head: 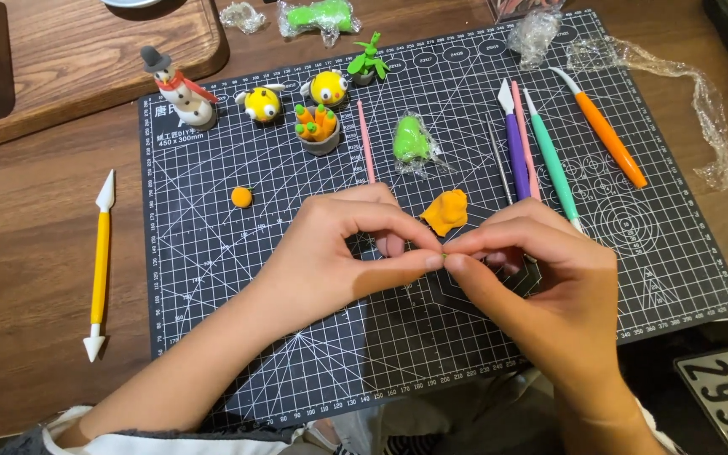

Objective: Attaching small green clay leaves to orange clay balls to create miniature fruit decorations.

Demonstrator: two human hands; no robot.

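Fingers (431, 259) of both hands pinched on something tiny, orange clay lump (446, 211) just behind, modelling tools (532, 139) beyond

Warm, even overhead light, fairly bright. Soft shadows under hands on cutting mat (212, 278). Mild glare on plastic wrap (709, 109). Focus sharp; slight wide-angle bend at edges.

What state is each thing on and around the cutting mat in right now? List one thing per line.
left hand: fingertips pinched against the right hand's
right hand: fingertips pinched, meeting the left
orange clay lump: unwrapped, flattened, on the cutting mat
green clay: in opened plastic wrap
orange clay ball: rolled round, loose
snowman figure: upright
yellow sculpting tool: lying off the mat
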